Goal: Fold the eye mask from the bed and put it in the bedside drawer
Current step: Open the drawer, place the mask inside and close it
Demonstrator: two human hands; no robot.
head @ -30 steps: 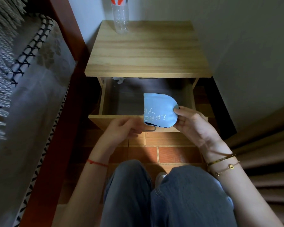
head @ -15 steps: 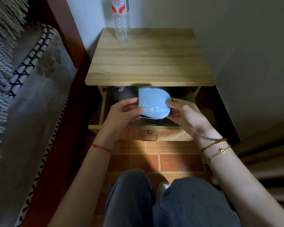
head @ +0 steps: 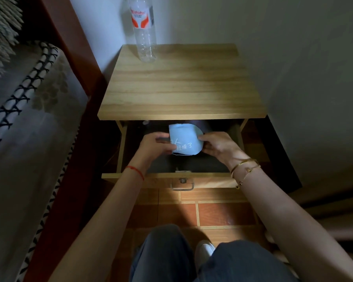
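Item: eye mask (head: 184,140), pale blue, folded in half, white lettering up. I log it inside the open drawer (head: 192,176), toward twelve o'clock of its cavity. Left hand (head: 156,146) pinches its nine o'clock edge; right hand (head: 218,144) pinches three o'clock. I cannot tell whether it rests on the floor. Folding done; release and closing remain. Bottle (head: 144,31) stands on the nightstand (head: 181,82).

Both hands (head: 157,146) hold folded eye mask (head: 184,139) inside drawer (head: 165,177).
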